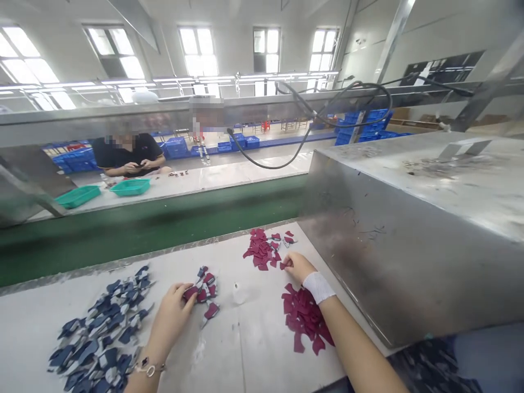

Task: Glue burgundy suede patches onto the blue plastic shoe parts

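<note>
Maroon fabric pieces [305, 319] touch both hands [172, 314] [298, 266].

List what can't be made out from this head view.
What the left hand pinches: hidden by its fingers.
Lower end of the blue-and-white cut pieces: cut off by the bottom edge.
What the co-worker's hands hold: too small and far.
</note>
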`<state>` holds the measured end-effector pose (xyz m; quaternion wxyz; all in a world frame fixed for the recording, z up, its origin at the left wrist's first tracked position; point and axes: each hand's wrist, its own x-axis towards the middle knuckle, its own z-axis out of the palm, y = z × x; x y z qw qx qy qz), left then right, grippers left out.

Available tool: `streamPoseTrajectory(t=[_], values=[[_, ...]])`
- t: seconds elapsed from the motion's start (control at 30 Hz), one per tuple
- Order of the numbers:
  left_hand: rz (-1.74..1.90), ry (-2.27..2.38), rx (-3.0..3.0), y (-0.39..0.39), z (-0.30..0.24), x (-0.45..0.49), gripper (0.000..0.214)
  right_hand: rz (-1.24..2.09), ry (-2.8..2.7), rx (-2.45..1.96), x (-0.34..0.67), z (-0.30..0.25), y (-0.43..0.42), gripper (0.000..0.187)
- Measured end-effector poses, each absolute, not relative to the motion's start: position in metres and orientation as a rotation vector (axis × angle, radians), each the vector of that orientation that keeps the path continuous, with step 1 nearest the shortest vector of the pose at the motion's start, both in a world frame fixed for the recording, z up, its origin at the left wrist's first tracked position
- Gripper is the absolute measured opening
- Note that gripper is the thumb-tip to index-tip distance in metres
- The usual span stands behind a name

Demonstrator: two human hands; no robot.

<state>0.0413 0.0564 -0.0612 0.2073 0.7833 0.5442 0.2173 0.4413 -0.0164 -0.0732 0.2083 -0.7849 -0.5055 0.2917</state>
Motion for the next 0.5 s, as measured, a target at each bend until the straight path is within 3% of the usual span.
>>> streamPoseTrajectory(t=[0.5], values=[[0.71, 1.637, 2.27, 0.032, -0.065, 0.052, 0.03, 0.941, -1.526, -2.234, 0.425, -0.037, 0.005, 0.032]])
